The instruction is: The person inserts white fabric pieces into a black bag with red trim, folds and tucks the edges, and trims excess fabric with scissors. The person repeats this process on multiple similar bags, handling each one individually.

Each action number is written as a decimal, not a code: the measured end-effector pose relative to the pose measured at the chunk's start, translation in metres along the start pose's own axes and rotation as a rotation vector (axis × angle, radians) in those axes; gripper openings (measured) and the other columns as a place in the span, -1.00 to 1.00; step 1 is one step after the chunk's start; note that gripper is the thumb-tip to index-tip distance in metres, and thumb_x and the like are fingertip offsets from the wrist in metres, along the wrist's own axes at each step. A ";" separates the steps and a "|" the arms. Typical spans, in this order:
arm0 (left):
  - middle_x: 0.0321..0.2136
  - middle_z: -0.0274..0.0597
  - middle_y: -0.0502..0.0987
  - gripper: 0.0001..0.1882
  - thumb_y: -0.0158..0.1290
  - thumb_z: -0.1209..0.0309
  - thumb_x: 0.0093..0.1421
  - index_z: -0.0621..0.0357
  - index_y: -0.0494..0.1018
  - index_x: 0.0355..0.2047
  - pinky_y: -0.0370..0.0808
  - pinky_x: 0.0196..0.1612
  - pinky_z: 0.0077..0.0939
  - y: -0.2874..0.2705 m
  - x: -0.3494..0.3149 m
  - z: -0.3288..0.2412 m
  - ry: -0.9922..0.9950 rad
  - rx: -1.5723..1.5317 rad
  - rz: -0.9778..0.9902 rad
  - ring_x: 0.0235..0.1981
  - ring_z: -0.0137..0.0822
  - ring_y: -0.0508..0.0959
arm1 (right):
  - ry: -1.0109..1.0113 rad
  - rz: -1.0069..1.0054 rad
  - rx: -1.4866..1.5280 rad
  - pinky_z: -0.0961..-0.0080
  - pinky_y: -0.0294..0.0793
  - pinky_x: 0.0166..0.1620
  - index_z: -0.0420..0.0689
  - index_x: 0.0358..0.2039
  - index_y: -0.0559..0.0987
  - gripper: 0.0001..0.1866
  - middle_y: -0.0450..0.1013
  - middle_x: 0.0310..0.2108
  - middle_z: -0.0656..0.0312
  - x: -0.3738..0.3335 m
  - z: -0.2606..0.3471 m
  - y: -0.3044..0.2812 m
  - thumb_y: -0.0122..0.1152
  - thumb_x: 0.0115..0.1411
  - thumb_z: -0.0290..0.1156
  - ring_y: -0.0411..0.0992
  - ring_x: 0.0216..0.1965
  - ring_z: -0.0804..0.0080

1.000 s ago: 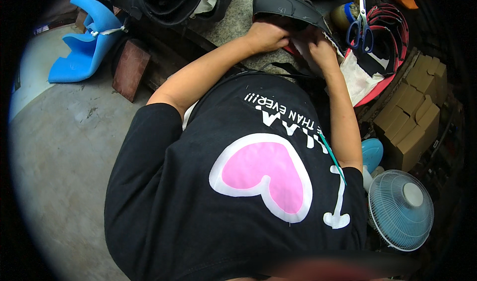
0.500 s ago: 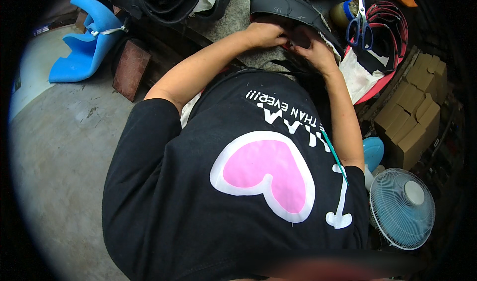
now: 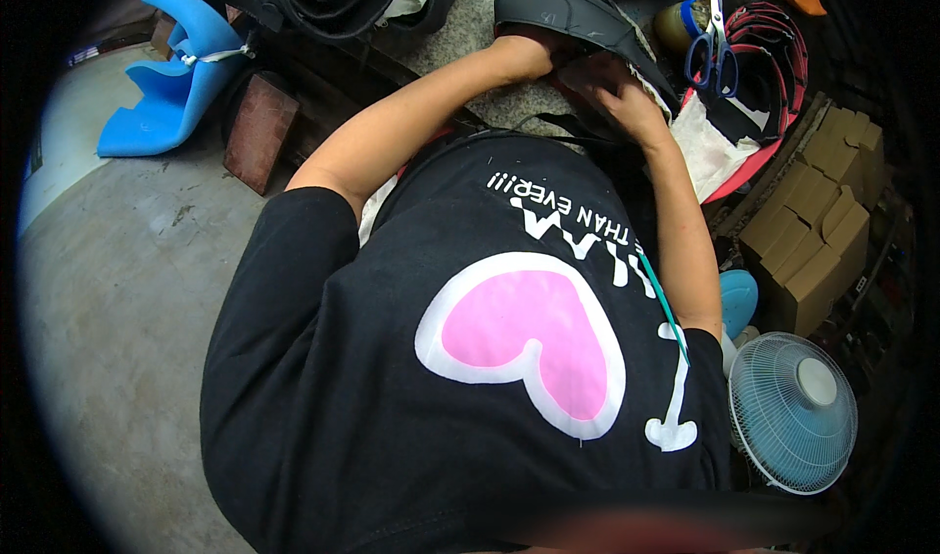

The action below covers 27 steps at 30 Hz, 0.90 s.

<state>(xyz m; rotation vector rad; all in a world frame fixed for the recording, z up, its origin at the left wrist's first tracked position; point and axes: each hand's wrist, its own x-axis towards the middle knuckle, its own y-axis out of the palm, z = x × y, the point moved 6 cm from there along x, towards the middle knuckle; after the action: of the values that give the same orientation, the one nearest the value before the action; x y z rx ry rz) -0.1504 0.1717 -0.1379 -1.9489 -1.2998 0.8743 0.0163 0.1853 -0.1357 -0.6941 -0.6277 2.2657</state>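
A curved, dark grey-black padded piece (image 3: 548,3) with a pale ragged edge on its right side lies at the top of the view, chalk-like marks on its outer face. Under its near left edge reaches my left hand (image 3: 526,57), its fingers hidden beneath the piece. My right hand (image 3: 629,103) is on the near right side, with bent fingers turned in toward the underside. What those fingers grip is too dark to make out. The two hands are close together, a narrow dark gap between them.
Right of the piece are blue-handled scissors (image 3: 715,56), a jar with a blue rim (image 3: 676,27) and red-edged black strips (image 3: 783,59). Cardboard boxes (image 3: 808,231) and a fan (image 3: 793,412) stand farther right. Blue foam (image 3: 162,103) and a reddish-brown block (image 3: 260,133) are at left.
My left hand has slid a little farther under the padded piece, so its fingers show less. My right fingers have shifted slightly away from the left hand.
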 end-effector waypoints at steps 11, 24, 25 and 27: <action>-0.09 0.02 0.54 -0.60 0.05 0.24 0.11 0.02 0.52 -0.03 0.44 -0.01 -0.17 -0.001 0.014 -0.007 0.219 0.138 -0.095 -0.06 -0.01 0.52 | -0.137 -0.169 -0.321 0.25 0.33 0.13 -0.02 0.10 0.43 -0.46 0.43 0.07 0.00 -0.008 0.035 0.012 0.27 0.13 -0.13 0.37 0.08 0.01; -0.23 -0.02 0.60 -0.68 0.08 0.21 0.09 0.06 0.58 -0.19 0.47 -0.10 -0.19 -0.004 0.015 -0.012 0.299 0.105 -0.194 -0.19 -0.04 0.56 | -0.089 0.044 -0.181 0.27 0.41 0.05 0.04 0.03 0.54 -0.66 0.49 -0.04 0.02 -0.004 0.011 0.021 0.04 0.28 -0.20 0.46 -0.04 0.02; -0.23 -0.02 0.60 -0.68 0.08 0.21 0.09 0.07 0.58 -0.20 0.47 -0.10 -0.19 -0.006 0.016 -0.012 0.289 0.097 -0.181 -0.19 -0.04 0.56 | -0.117 0.054 -0.153 0.27 0.40 0.06 0.03 0.03 0.54 -0.66 0.49 -0.04 0.01 -0.004 0.012 0.019 0.03 0.28 -0.20 0.45 -0.03 0.01; -0.23 -0.02 0.60 -0.69 0.08 0.22 0.09 0.07 0.58 -0.20 0.47 -0.11 -0.19 -0.007 0.017 -0.012 0.275 0.078 -0.142 -0.19 -0.05 0.56 | -0.102 0.007 -0.127 0.27 0.39 0.06 0.01 0.02 0.53 -0.66 0.49 -0.05 0.00 -0.003 0.013 0.010 -0.01 0.30 -0.21 0.44 -0.02 0.00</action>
<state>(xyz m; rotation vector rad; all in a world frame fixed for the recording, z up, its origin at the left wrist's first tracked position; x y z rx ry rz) -0.1401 0.1882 -0.1283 -1.8173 -1.2055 0.5562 0.0055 0.1736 -0.1314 -0.6448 -0.8249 2.2943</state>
